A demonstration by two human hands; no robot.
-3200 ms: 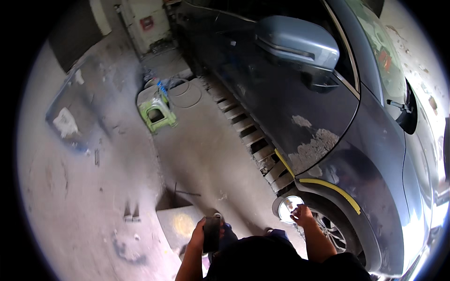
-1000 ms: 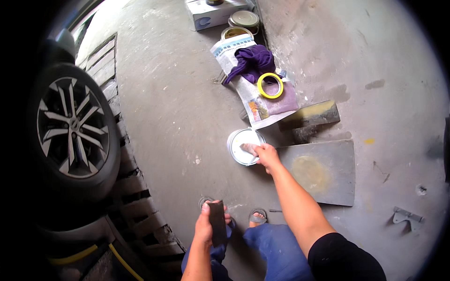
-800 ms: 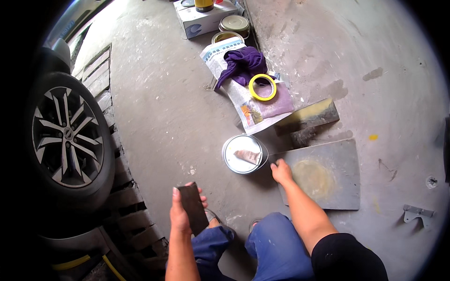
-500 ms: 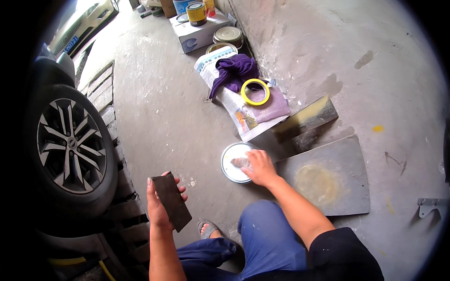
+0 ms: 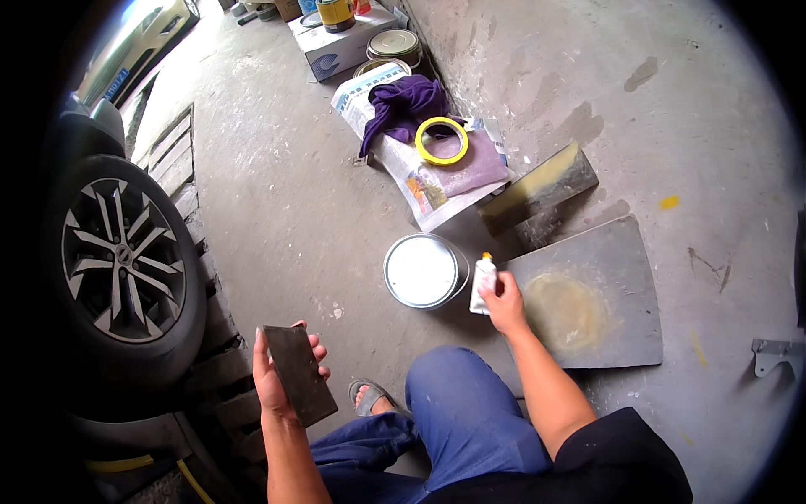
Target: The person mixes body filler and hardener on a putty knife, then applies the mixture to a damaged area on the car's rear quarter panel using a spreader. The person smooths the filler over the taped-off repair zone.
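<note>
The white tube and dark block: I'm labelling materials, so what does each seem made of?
White tube: perhaps soft plastic or thin metal, smooth; its flattened body suggests flexible walls. Dark block: possibly rubber or wood, matt; its dull surface shows no clear grain.

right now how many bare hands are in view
2: the bare left hand holds a dark flat rectangular block, lower left; the bare right hand holds a white orange-tipped tube, right of the round white-topped can. No others show.

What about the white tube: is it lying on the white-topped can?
No, the right hand holds the white tube to the right of the white-topped can.
</note>
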